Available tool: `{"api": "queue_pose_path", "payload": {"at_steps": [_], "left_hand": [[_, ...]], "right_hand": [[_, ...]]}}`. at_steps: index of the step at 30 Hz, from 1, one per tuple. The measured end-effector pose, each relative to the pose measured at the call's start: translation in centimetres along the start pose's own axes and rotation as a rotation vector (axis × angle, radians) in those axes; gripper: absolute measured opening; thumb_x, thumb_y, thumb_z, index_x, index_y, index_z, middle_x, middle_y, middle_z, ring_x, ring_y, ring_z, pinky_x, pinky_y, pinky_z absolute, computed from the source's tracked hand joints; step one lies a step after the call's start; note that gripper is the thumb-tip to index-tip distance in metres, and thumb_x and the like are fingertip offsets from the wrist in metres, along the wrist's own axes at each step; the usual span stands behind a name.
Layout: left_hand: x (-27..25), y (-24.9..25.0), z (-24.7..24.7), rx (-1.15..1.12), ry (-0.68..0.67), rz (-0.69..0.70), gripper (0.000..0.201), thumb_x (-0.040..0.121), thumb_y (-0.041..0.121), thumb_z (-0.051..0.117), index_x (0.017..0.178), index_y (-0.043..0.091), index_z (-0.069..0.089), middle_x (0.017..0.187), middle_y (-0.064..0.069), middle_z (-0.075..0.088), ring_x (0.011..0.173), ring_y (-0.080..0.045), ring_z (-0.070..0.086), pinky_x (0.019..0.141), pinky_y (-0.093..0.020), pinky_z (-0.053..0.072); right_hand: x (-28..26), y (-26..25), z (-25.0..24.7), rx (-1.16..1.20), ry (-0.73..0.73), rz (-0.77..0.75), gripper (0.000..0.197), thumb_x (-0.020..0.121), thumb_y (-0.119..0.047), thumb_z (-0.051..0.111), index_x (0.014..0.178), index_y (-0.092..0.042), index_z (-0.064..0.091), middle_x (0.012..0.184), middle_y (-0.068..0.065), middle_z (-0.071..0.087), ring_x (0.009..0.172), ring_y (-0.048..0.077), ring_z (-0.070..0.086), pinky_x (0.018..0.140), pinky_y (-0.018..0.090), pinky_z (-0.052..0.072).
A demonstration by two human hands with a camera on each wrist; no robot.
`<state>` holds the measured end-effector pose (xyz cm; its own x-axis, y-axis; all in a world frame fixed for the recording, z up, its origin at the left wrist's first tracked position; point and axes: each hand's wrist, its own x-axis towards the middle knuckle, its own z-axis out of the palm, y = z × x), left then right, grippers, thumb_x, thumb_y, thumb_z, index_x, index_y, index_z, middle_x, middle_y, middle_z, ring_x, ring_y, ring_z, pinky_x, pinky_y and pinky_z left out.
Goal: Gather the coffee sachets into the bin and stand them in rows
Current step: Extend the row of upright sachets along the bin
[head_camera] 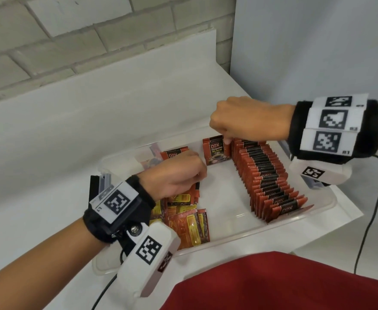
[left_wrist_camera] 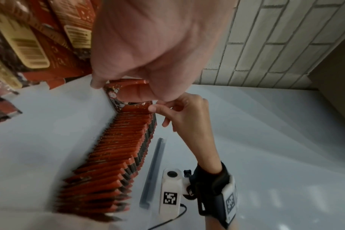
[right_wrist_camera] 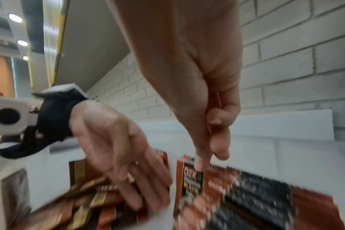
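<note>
While the right hand [head_camera: 246,121] pinches the top edge of one upright coffee sachet [head_camera: 216,152] between thumb and forefinger at the far end of the standing row [head_camera: 270,180], the left hand [head_camera: 176,173] reaches down into the loose pile of sachets [head_camera: 188,218] at the bin's near-left side. In the right wrist view its fingers lie fairly straight and spread across the pile; whether they have actually closed on a sachet I cannot tell.

The pinched sachet faces forward, printed side out, touching the last packets of the row. To do this well, I'd say it should be eased back until it leans flat against its neighbours, edges level with theirs, before the pinch lets go; released too early, a thin packet like this would likely flop forward onto the bare floor of the clear plastic bin [head_camera: 235,222].

The row runs along the bin's right wall, packets leaning on one another like tiles, and looks tidy. A second sachet [head_camera: 174,154] stands near the far wall behind the left hand. The pile on the left still lies flat and jumbled, so much sorting remains. The bin sits on a white desk [head_camera: 49,215] against a brick wall [head_camera: 49,41].
</note>
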<state>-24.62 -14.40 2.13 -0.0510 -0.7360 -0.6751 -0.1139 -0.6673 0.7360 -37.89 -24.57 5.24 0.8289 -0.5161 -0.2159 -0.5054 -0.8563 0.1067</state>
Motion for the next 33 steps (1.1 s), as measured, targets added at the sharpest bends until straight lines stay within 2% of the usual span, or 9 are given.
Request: {"api": "queue_pose_path", "payload": {"at_steps": [2, 4, 6, 10, 13, 18, 24, 29, 33], "left_hand": [[-0.1, -0.4, -0.2, -0.004, 0.002, -0.032, 0.030, 0.083, -0.018, 0.043, 0.070, 0.009, 0.047, 0.075, -0.004, 0.033, 0.074, -0.013, 0.034, 0.075, -0.022, 0.034], [-0.7, -0.9, -0.3, 0.008, 0.000, -0.022, 0.022, 0.086, -0.015, 0.045, 0.106, -0.006, 0.052, 0.097, -0.008, 0.044, 0.093, -0.014, 0.045, 0.090, -0.021, 0.042], [-1.3, -1.2, 0.1, 0.041, -0.026, 0.001, 0.043, 0.089, -0.012, 0.046, 0.129, 0.003, 0.047, 0.125, -0.008, 0.044, 0.117, -0.015, 0.043, 0.105, -0.026, 0.037], [-1.8, -1.7, 1.4, -0.052, -0.205, -0.073, 0.049, 0.090, -0.015, 0.042, 0.124, 0.020, 0.044, 0.113, -0.004, 0.049, 0.107, -0.009, 0.047, 0.087, -0.018, 0.045], [-1.5, -1.7, 3.7, -0.081, -0.308, -0.189, 0.042, 0.089, -0.018, 0.036, 0.110, 0.017, 0.045, 0.094, -0.004, 0.047, 0.104, -0.013, 0.045, 0.087, -0.019, 0.047], [-0.6, -1.9, 6.4, -0.144, -0.404, -0.177, 0.066, 0.079, -0.021, 0.038, 0.142, -0.003, 0.036, 0.137, -0.014, 0.045, 0.133, -0.020, 0.039, 0.116, -0.040, 0.028], [-1.3, -1.8, 7.1, -0.174, -0.402, -0.123, 0.060, 0.084, -0.024, 0.026, 0.138, -0.006, 0.043, 0.136, -0.016, 0.054, 0.128, -0.023, 0.049, 0.099, -0.026, 0.041], [-1.5, -1.6, 7.6, -0.215, -0.416, -0.144, 0.058, 0.083, -0.026, 0.022, 0.117, 0.006, 0.057, 0.106, -0.010, 0.062, 0.092, -0.014, 0.060, 0.068, -0.014, 0.053], [-1.4, -1.6, 7.4, -0.242, -0.423, -0.158, 0.055, 0.084, -0.026, 0.022, 0.107, 0.008, 0.058, 0.093, -0.007, 0.064, 0.089, -0.016, 0.062, 0.068, -0.016, 0.055]], "right_hand": [[-0.7, 0.6, -1.5, 0.160, -0.015, 0.053, 0.020, 0.082, -0.018, 0.075, 0.072, -0.008, 0.060, 0.063, -0.007, 0.047, 0.056, 0.014, 0.056, 0.048, 0.022, 0.035], [-2.4, 1.3, -3.4, 0.349, -0.071, 0.089, 0.014, 0.079, -0.023, 0.077, 0.073, -0.015, 0.067, 0.057, -0.007, 0.060, 0.048, 0.007, 0.061, 0.047, 0.013, 0.040], [-5.1, 1.9, -4.5, 0.476, -0.152, 0.086, 0.007, 0.078, -0.028, 0.076, 0.075, -0.025, 0.070, 0.060, -0.007, 0.068, 0.051, 0.001, 0.062, 0.056, 0.008, 0.044], [-10.6, 0.8, -2.2, 0.451, -0.296, 0.064, 0.006, 0.080, -0.031, 0.071, 0.076, -0.036, 0.071, 0.073, -0.028, 0.064, 0.069, -0.006, 0.061, 0.064, 0.016, 0.047], [-12.7, -0.7, 1.1, 0.358, -0.327, 0.063, 0.008, 0.083, -0.029, 0.068, 0.084, -0.037, 0.069, 0.076, -0.020, 0.060, 0.078, -0.008, 0.055, 0.068, 0.009, 0.042], [-13.8, -1.9, 2.9, 0.255, -0.295, 0.112, 0.008, 0.088, -0.037, 0.064, 0.095, -0.034, 0.061, 0.091, -0.022, 0.033, 0.085, -0.003, 0.040, 0.063, 0.010, 0.034], [-14.1, -2.3, 2.7, 0.249, -0.222, 0.076, 0.014, 0.088, -0.040, 0.062, 0.080, -0.034, 0.053, 0.083, -0.023, 0.030, 0.085, -0.004, 0.033, 0.062, 0.013, 0.030], [-13.8, -1.6, 3.1, 0.392, -0.251, 0.053, 0.015, 0.085, -0.042, 0.067, 0.082, -0.038, 0.052, 0.084, -0.023, 0.047, 0.093, -0.018, 0.033, 0.069, 0.005, 0.031], [-13.7, -1.0, 3.2, 0.484, -0.241, 0.067, 0.015, 0.084, -0.042, 0.066, 0.084, -0.041, 0.051, 0.078, -0.022, 0.059, 0.098, -0.024, 0.028, 0.072, 0.003, 0.030]]}}
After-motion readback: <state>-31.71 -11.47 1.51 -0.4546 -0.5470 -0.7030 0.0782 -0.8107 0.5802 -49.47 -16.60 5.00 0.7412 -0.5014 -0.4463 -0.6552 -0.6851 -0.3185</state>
